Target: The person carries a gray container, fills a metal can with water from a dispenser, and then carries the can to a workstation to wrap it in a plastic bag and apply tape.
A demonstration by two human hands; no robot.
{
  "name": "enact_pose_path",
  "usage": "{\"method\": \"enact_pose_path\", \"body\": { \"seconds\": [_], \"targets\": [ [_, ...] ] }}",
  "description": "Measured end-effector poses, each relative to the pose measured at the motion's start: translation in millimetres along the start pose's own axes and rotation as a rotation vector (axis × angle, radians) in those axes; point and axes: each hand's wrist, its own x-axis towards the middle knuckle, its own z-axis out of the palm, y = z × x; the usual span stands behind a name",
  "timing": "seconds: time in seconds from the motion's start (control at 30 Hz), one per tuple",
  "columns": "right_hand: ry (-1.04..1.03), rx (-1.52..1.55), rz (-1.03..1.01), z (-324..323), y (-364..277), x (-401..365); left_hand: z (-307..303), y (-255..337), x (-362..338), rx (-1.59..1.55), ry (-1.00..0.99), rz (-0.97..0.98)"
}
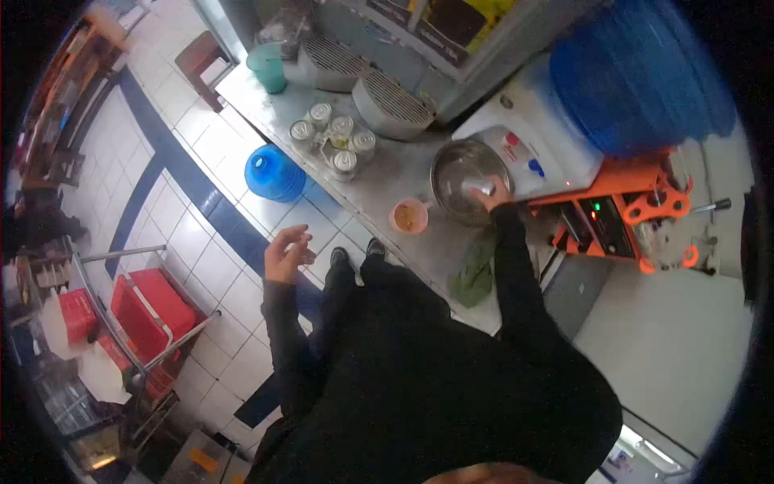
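My right hand (497,195) reaches over a round metal bowl (446,203) on the counter, its fingers closed around a small silvery-white object (477,186) whose kind I cannot make out. Just left of the bowl stands a pink cup (409,216) with something orange-brown inside. A green cloth (472,274) lies below the bowl, beside my right forearm. My left hand (288,254) hangs in the air over the floor, off the counter's edge, with loosely curled fingers apart and nothing in them.
Behind the bowl is a white water dispenser (528,149) with a big blue bottle (637,81). An orange machine (601,218) stands at its right. Several cans (342,129), a green cup (267,68) and drip trays (393,105) line the counter; a blue jug (274,172) stands on the floor.
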Motion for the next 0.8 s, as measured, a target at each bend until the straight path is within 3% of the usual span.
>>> {"method": "enact_pose_path", "body": {
  "seconds": [0.1,0.13,0.3,0.37,0.43,0.5,0.53,0.57,0.63,0.77,0.8],
  "targets": [
    [-0.073,-0.148,0.139,-3.9,-3.0,2.4,1.9,-9.8,6.3,0.006,-0.004,0.004],
    [-0.103,-0.14,0.071,2.9,9.3,10.0,1.4,-7.2,4.3,-0.005,0.003,0.002],
    [-0.166,-0.078,0.111,10.2,-1.5,9.9,-4.0,-7.3,2.8,-0.005,0.0,0.008],
    [0.08,-0.231,0.246,11.1,-6.5,16.8,-6.1,-9.9,0.6,-0.018,0.008,0.004],
    [0.126,-0.204,0.209,18.7,-6.1,21.2,-7.4,-8.9,1.6,-0.03,0.017,0.009],
    [0.038,-0.305,-0.517,25.4,-5.1,16.9,-6.9,-10.0,-0.1,-0.019,0.008,0.013],
    [-0.105,-0.256,-0.506,14.6,-22.5,7.9,-7.1,-9.7,0.7,-0.019,0.008,0.014],
    [-0.104,-0.256,-0.508,12.2,-25.3,6.9,-7.2,-9.5,1.7,-0.021,0.013,0.013],
    [-0.066,-0.326,-0.145,10.2,-25.8,5.4,-7.7,-10.6,1.9,-0.024,0.019,0.01],
    [-0.004,-0.49,-0.225,19.6,-22.2,10.6,-5.3,-11.3,4.4,-0.018,0.009,-0.006],
    [-0.053,-0.45,-0.35,16.9,-19.1,10.0,-4.4,-9.9,5.6,-0.013,0.004,-0.015]
  ]
}}
